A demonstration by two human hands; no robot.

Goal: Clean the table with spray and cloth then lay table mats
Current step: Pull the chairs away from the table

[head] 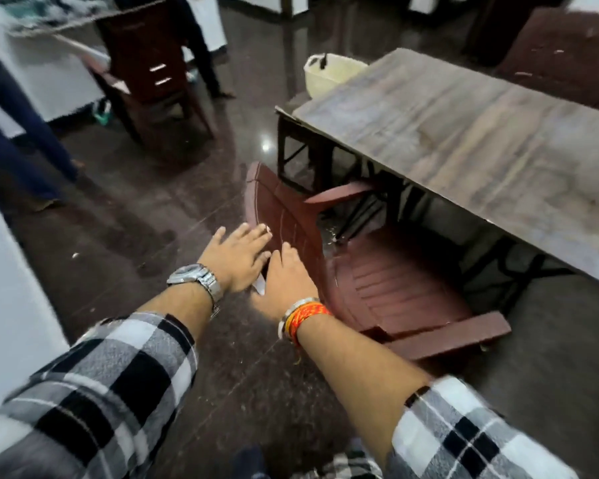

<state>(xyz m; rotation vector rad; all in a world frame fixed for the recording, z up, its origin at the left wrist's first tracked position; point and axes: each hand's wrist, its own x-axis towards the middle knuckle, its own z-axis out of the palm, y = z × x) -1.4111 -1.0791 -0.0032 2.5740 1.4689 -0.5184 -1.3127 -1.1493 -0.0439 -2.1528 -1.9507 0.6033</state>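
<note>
My left hand (pixel 236 261) and right hand (pixel 286 281) lie flat, fingers straight, on the back of a maroon chair (pixel 388 288) drawn up to the bench's (pixel 464 150) near edge. Open dark floor (pixel 135 209) lies to the left.

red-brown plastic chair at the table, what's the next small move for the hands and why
Probably grip the backrest of the red-brown plastic chair and pull it away from the grey wood-grain table. The left hand and right hand are both open, fingers stretched at the backrest, and the chair stands close against the table's near edge, likely in the way of wiping there.
</note>
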